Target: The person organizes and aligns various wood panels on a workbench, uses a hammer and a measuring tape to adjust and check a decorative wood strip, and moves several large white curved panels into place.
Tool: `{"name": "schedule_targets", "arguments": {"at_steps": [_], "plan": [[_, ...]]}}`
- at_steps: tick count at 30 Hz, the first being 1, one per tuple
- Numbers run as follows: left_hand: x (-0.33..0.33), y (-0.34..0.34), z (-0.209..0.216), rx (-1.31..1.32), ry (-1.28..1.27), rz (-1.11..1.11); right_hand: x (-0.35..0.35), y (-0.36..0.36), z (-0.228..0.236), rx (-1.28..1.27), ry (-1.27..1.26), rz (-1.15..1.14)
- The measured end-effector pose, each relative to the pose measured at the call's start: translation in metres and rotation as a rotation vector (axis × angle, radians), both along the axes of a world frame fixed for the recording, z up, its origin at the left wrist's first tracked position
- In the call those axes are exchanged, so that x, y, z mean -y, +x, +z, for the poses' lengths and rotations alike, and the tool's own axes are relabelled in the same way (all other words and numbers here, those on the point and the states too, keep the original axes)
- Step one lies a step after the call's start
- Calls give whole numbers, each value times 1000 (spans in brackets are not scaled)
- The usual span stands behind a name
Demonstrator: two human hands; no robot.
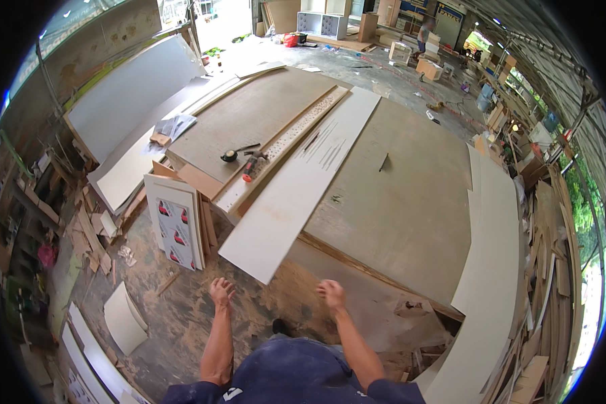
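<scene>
Both my hands are in the air before the near end of a long white board point(279, 225), and neither touches it. My left hand point(222, 291) has its fingers loosely bent and apart, with nothing seen in it. Across from it, my right hand point(330, 294) is half curled and also seems to hold nothing. The board lies lengthwise on a large brown worktable point(404, 202), its near end jutting past the edge. Several thin dark slivers point(330, 145) rest on its far part.
Left of the board, a hammer point(252, 165) and a tape measure point(229, 156) lie by a speckled wooden strip point(289, 141). Upright panels point(175, 222) lean at the table's near left corner. White sheets point(491, 249) flank the right side; wood scraps point(91, 236) litter the left floor.
</scene>
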State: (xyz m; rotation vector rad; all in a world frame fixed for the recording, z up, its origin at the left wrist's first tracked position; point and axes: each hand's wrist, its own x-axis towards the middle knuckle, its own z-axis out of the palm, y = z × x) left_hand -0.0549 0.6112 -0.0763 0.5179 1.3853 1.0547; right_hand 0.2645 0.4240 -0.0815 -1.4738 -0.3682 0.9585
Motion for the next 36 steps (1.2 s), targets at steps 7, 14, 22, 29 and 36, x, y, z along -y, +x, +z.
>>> {"name": "schedule_targets", "arguments": {"at_steps": [7,14,22,29,36], "plan": [[-47,42,63,140,77,-214,-179,-75,41,-346,-90,-75],[-8,80,139,268,145,-426,-183,-38,153,81,-348,-449],[-66,105,118,140,56,-365,-108,128,147,81,24,-740],[-139,87,107,-32,119,-179,1,186,122,330,-247,-837],[-229,107,83,-665,520,-120,116,168,82,460,-744,-964]]}}
